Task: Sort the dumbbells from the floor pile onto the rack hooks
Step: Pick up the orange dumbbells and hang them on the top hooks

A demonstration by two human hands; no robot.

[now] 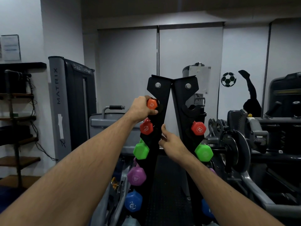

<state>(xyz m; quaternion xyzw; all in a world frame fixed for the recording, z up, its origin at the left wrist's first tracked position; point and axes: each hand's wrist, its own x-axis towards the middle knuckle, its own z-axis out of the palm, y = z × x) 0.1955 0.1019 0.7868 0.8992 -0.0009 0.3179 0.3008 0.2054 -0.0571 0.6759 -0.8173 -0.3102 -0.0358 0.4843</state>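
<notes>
My left grip (141,108) clasped the orange hex-ended dumbbell (152,103) at the black rack's (162,95) top-left hook, axis running away from me; right grip (171,142) released, bracing the upright.

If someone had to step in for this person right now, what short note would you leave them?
Left hand: grips the orange dumbbell at the rack's top left hook.
Right hand: holds nothing, fingers loose beside the rack's middle edge.
Done: red, green, purple and blue dumbbells hang on both sides.
Left: seat the orange one; the top right hook is empty. The floor pile is out of view.
</notes>
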